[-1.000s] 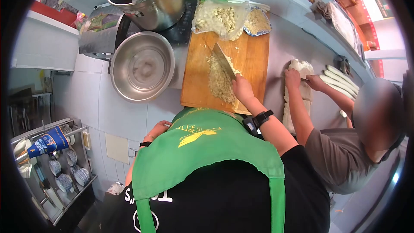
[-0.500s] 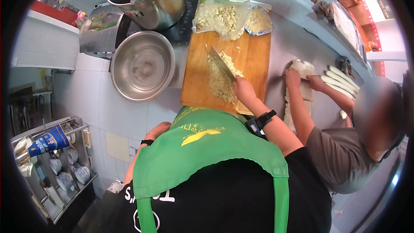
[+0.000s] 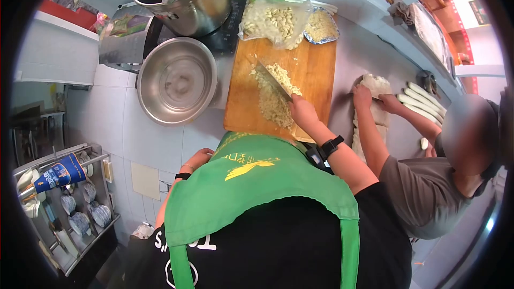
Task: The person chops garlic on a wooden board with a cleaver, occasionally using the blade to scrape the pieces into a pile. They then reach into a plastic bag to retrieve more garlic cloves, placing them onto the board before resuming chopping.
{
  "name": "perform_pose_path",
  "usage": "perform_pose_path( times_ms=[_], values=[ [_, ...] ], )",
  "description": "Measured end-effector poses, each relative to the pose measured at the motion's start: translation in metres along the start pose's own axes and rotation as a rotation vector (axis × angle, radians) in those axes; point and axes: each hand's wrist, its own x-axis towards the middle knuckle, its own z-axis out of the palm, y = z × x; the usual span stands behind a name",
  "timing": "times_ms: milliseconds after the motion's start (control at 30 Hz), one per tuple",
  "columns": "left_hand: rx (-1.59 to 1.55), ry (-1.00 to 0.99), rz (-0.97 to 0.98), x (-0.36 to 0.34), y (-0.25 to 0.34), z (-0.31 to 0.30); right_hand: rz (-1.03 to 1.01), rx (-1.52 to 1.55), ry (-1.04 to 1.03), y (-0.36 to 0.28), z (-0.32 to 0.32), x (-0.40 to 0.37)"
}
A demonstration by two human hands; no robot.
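My right hand is wrapped round the handle of a cleaver. Its blade lies slantwise among finely chopped garlic on the wooden cutting board, pointing away and to the left. Chopped bits are heaped on both sides of the blade. My left hand hangs low beside the green apron, in front of the counter's side, with its fingers mostly hidden by the apron edge. Past the board's far end sits a clear plastic bag of peeled garlic cloves.
A blue-rimmed dish of chopped bits is beside the bag. Left of the board stand a wide steel basin and a lidded steel pot. On the right, a co-worker's hands work on pale dough near long white rolls.
The cleaver's tip has shifted slightly to the left, and some chopped garlic is now spread farther toward the board's left side. My left hand has barely moved.
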Motion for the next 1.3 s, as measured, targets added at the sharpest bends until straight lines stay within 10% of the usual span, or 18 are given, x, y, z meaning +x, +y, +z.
perform_pose_path(
  times_ms=[1033, 1300],
  values=[
    [-0.027, 0.304, 0.114, 0.021, -0.03, -0.011, 0.141, 0.111, 0.161, 0.005, -0.001, -0.015],
    [-0.06, 0.128, 0.021, 0.014, -0.027, -0.009, 0.16, 0.088, 0.188, 0.027, 0.016, -0.012]
  ],
)
